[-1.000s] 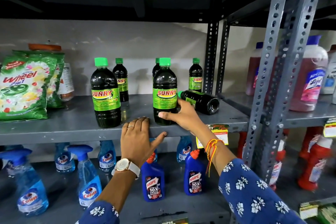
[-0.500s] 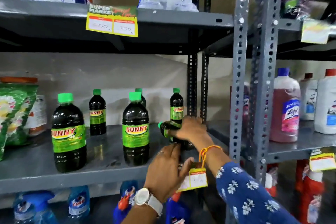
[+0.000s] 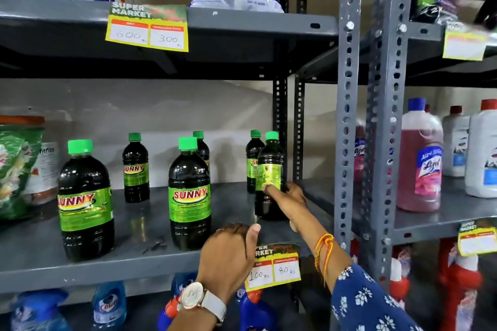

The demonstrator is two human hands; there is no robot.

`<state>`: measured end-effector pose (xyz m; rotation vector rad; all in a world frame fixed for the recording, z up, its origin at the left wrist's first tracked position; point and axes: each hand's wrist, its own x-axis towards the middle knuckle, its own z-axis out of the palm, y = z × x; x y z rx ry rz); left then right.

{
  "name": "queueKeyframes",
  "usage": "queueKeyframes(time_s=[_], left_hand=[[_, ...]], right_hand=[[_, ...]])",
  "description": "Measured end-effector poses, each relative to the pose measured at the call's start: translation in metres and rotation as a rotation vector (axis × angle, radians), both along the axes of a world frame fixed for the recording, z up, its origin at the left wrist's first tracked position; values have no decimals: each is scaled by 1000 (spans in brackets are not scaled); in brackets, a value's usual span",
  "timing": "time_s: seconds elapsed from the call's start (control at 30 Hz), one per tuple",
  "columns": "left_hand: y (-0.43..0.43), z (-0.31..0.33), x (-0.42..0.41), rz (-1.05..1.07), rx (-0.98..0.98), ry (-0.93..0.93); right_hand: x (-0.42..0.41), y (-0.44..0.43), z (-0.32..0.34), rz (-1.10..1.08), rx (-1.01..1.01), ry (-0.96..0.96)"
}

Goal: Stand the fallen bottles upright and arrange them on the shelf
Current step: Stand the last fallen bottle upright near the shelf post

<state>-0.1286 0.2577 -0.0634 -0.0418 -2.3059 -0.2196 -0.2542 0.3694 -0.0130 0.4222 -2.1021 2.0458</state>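
Several dark Sunny bottles with green caps stand on the grey middle shelf [image 3: 134, 258]. My right hand [image 3: 286, 197] grips one small bottle [image 3: 269, 169] at the shelf's right end; it is upright, its plain label side facing me. Right behind it stands another small bottle [image 3: 252, 153]. Two large bottles stand in front: one at the left [image 3: 85, 201], one in the middle [image 3: 189, 196]. Further back are a small bottle [image 3: 135, 169] and one half hidden behind the middle bottle [image 3: 202, 146]. My left hand [image 3: 228, 252] rests on the shelf's front edge, fingers curled on it.
Perforated steel posts [image 3: 349, 115] close the shelf's right end. A price tag [image 3: 274, 267] hangs on the edge by my left hand. Green detergent packs [image 3: 16, 169] fill the left end. Pink and white cleaner bottles [image 3: 419, 158] stand on the neighbouring shelf, spray bottles [image 3: 109, 303] below.
My right hand has taken the bottle that lay on its side and stood it upright at the right end. My left hand slid right along the shelf edge. My view shifted up and right.
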Motion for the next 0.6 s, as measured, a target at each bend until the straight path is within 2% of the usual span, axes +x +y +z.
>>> queueKeyframes(time_s=[0.07,0.2,0.4,0.6], left_hand=[[1,1,1,-2,31,30],[3,0,2,67,61,15],[2,-1,0,39,94,17],[1,-2,-1,24,85,45]], right_hand=[[-1,5,-1,68,-6,2],[-1,11,-6,140,113,69],[-3,5,-7,193,174,114],[-7,5,-11,68,253,134]])
